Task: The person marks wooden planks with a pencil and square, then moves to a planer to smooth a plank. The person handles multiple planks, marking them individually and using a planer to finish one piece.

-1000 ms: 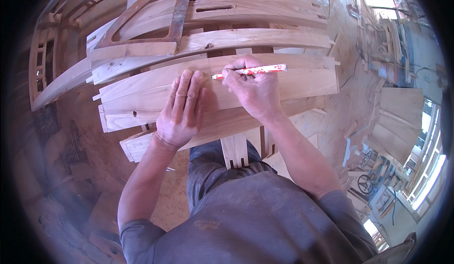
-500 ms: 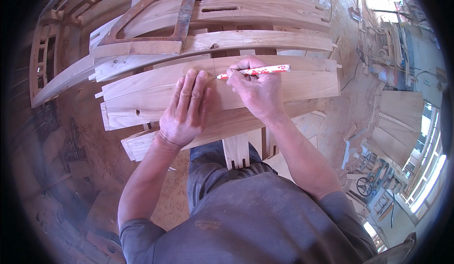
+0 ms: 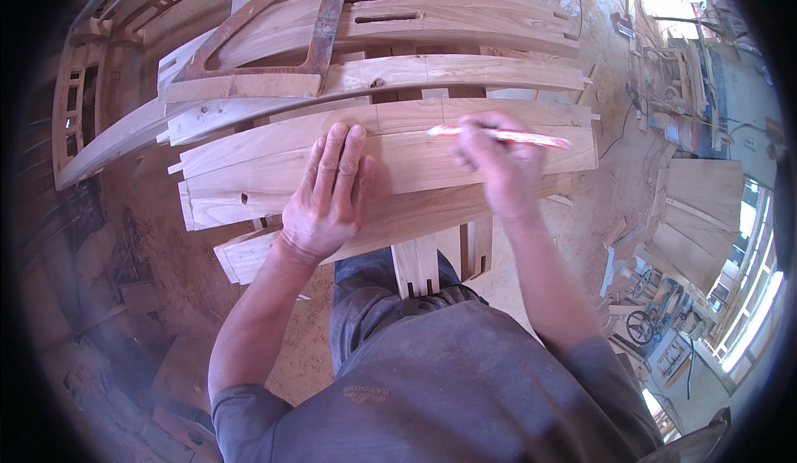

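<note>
My left hand (image 3: 325,202) lies flat, fingers stretched, on a pale wooden board (image 3: 407,164) with a curved far edge. Thin marked lines run along and across this board. In my right hand (image 3: 502,168), blurred by motion, is a red-and-white pencil (image 3: 544,139). Its tip points left and hovers over or touches the board right of my left hand; which of the two I cannot tell. A rusty triangular set square (image 3: 322,36) with a wooden base rests across the curved pieces beyond, at the far left.
More curved wooden pieces (image 3: 481,71) lie parallel beyond the board, one with long slots. Another plank (image 3: 415,222) sits on the near side. An upright slotted timber (image 3: 413,265) stands close to my waist. Plywood sheets (image 3: 697,214) and machinery with a handwheel (image 3: 639,327) stand at the right.
My right hand has moved right with the pencil, uncovering a cross line on the board beside my left fingertips. My left hand has stayed in place.
</note>
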`<move>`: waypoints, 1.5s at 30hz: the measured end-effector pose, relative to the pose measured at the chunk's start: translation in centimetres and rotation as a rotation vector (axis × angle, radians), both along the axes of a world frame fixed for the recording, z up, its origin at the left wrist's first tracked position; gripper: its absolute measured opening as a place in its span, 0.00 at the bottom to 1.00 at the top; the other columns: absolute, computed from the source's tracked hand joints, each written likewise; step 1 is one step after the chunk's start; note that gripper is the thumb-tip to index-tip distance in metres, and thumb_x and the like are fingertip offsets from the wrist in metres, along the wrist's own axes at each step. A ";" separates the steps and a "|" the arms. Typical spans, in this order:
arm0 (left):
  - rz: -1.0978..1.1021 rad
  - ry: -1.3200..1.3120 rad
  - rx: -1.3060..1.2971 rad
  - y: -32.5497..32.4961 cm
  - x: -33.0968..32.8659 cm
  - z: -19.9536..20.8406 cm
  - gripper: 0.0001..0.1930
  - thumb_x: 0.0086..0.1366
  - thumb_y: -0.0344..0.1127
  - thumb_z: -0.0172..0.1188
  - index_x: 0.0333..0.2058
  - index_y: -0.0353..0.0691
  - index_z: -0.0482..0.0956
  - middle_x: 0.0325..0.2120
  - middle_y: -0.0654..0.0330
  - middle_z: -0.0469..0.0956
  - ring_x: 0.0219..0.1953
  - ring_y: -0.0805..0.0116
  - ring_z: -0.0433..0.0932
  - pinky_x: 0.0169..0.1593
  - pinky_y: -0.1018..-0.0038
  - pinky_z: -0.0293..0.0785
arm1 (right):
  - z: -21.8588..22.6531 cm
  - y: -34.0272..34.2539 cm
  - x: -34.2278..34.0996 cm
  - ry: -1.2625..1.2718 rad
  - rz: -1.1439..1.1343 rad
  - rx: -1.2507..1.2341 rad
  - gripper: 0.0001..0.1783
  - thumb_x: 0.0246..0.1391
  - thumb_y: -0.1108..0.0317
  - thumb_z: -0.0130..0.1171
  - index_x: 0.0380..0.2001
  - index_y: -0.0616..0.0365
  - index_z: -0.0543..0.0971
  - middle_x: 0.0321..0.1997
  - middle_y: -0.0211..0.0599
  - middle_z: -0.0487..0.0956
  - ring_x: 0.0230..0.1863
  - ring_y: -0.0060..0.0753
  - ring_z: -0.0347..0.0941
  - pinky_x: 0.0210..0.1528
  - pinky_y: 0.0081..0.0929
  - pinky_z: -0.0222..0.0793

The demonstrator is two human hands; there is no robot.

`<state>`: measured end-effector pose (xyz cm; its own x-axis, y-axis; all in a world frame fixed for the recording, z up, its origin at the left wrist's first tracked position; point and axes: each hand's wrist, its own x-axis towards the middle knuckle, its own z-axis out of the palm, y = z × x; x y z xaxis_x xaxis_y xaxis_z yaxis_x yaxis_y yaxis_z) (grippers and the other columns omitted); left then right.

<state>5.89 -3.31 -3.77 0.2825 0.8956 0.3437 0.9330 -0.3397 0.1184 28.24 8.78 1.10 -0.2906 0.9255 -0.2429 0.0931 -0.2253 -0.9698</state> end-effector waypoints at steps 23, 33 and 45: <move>-0.036 0.013 -0.196 -3.4 0.8 1.8 0.17 0.67 0.32 0.62 0.54 0.45 0.82 0.68 0.39 0.71 0.71 0.32 0.67 0.72 0.34 0.61 | -2.7 7.7 24.2 -0.159 -0.320 -0.271 0.19 0.60 0.71 0.68 0.53 0.62 0.77 0.45 0.36 0.83 0.42 0.29 0.81 0.45 0.32 0.77; 0.190 -0.051 -0.443 -4.5 3.7 6.5 0.36 0.51 0.22 0.70 0.62 0.42 0.76 0.67 0.43 0.68 0.66 0.40 0.70 0.69 0.46 0.66 | -9.0 3.6 28.6 0.277 -0.345 -0.141 0.21 0.59 0.76 0.67 0.55 0.58 0.76 0.55 0.36 0.82 0.59 0.34 0.78 0.66 0.37 0.71; 0.268 -0.061 -0.647 -3.1 1.4 7.4 0.50 0.41 0.34 0.83 0.67 0.41 0.72 0.46 0.53 0.78 0.54 0.48 0.76 0.64 0.53 0.69 | -9.9 4.0 28.2 0.482 -0.321 0.006 0.26 0.53 0.82 0.68 0.56 0.58 0.76 0.56 0.37 0.82 0.61 0.34 0.76 0.68 0.32 0.67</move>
<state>7.26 -6.42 3.62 0.0203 0.9618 -0.2732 0.9599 0.0576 0.2742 56.49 12.83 -8.81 -0.0715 0.9865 -0.1471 -0.4315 -0.1635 -0.8872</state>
